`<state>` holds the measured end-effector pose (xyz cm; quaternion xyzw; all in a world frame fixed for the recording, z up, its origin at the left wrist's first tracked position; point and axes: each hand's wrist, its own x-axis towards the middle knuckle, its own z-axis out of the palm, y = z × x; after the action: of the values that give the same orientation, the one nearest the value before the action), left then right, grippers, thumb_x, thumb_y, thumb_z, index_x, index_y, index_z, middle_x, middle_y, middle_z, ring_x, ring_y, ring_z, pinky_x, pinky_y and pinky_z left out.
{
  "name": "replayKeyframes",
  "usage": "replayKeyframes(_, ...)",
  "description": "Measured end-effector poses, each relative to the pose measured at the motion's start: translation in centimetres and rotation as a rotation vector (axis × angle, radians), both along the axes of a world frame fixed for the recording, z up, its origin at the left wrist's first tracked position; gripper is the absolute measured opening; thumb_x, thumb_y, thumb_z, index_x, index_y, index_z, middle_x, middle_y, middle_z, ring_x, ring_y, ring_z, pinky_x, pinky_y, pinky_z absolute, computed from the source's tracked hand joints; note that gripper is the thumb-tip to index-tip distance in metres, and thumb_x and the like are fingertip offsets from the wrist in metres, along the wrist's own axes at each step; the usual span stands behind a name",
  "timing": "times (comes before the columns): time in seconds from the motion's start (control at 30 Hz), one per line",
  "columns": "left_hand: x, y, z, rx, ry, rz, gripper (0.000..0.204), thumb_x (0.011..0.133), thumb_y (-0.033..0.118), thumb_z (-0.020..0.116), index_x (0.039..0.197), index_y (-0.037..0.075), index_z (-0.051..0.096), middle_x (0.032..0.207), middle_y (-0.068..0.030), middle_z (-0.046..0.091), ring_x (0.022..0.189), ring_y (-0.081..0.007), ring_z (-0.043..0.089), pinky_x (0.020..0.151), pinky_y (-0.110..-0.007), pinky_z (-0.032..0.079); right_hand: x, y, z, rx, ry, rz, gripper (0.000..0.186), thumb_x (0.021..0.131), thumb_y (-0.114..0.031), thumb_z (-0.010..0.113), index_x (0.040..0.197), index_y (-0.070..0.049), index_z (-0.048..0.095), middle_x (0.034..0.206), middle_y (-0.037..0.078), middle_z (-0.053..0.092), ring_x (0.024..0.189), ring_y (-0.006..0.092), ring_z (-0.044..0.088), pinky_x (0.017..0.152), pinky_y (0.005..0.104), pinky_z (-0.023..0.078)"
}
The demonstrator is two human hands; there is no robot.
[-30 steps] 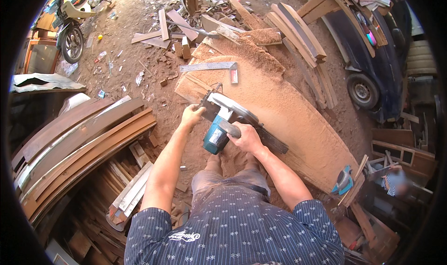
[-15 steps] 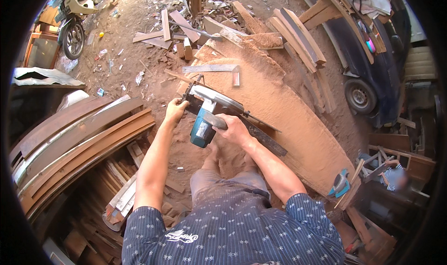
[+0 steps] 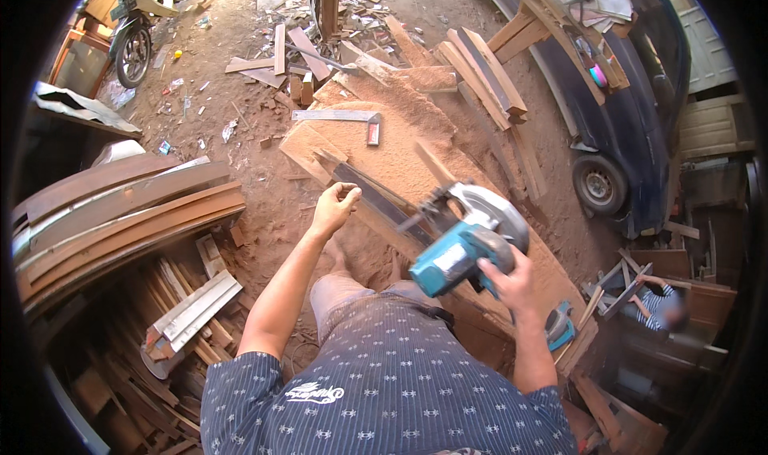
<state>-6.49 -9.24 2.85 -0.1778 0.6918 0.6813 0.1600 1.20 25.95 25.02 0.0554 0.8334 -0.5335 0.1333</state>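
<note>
My right hand (image 3: 512, 283) grips the rear handle of a teal circular saw (image 3: 452, 255), held above the sawdust-covered bench (image 3: 552, 251). The saw's grey guard faces away from me and looks slightly blurred. My left hand (image 3: 336, 207) is off the saw, its fingers curled inward, with nothing visible in them. Just beyond the left hand, a dark wooden strip (image 3: 360, 185) lies along the bench's near edge. Farther back, a metal try square (image 3: 336, 116) rests on the sawdust. A second teal power tool (image 3: 560, 325) sits at the bench's right end.
Stacked boards (image 3: 128, 215) stand at my left, with loose offcuts (image 3: 188, 303) below them. Long beams (image 3: 484, 79) lie beyond the bench. A dark car (image 3: 624, 135) is at the right, a motorcycle (image 3: 134, 39) at the far left. Another person (image 3: 658, 307) is at the lower right.
My left hand has let go of the saw's front. My right hand has carried the saw right and toward me, uncovering the dark strip on the bench.
</note>
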Motion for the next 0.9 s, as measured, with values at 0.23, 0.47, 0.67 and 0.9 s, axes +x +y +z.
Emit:
replayKeyframes(0.23,-0.5,11.6,-0.8,-0.86,0.467,-0.31,0.026,0.088,0.024,0.069,0.109,0.01,0.072,0.11,-0.0116,0.071,0.111,-0.027,0.065,0.097,-0.037,0.048,7.8,14.2,4.4,-0.288,-0.04,-0.193,0.05,0.104,-0.025,0.049,0.146,0.001,0.046,0.098,0.009,0.063,0.072,0.0115,0.06,0.058,0.0251,0.053)
replayKeyframes(0.47,-4.3,16.9,-7.5,-1.383,0.273,-0.842,0.027,0.088,0.019,0.064,0.113,0.015,0.073,0.121,-0.0083,0.069,0.124,-0.0252,0.058,0.103,-0.052,0.039,12.6,28.5,0.0,0.452,0.054,0.002,0.051,0.097,-0.019,0.061,0.142,0.002,0.053,0.099,0.022,0.071,0.088,0.027,0.07,0.074,0.0357,0.055)
replayKeyframes(0.67,-5.7,17.5,-8.4,-1.443,0.253,-1.006,0.023,0.09,0.017,0.063,0.111,0.014,0.073,0.107,-0.0045,0.073,0.108,-0.0257,0.067,0.097,-0.049,0.045,14.2,34.3,-8.1,0.952,-0.402,0.194,0.047,0.09,-0.025,0.065,0.131,-0.004,0.063,0.113,0.03,0.068,0.111,0.0452,0.064,0.095,0.0479,0.052)
replayKeyframes(0.9,-8.8,17.4,6.0,-1.222,0.666,-0.445,0.011,0.1,0.016,0.059,0.11,0.011,0.061,0.093,-0.0055,0.071,0.083,-0.0216,0.071,0.07,-0.037,0.057,24.0,42.1,-28.4,1.115,-0.701,0.107,0.033,0.09,-0.019,0.06,0.117,-0.003,0.07,0.114,0.027,0.069,0.111,0.041,0.067,0.095,0.0495,0.054)
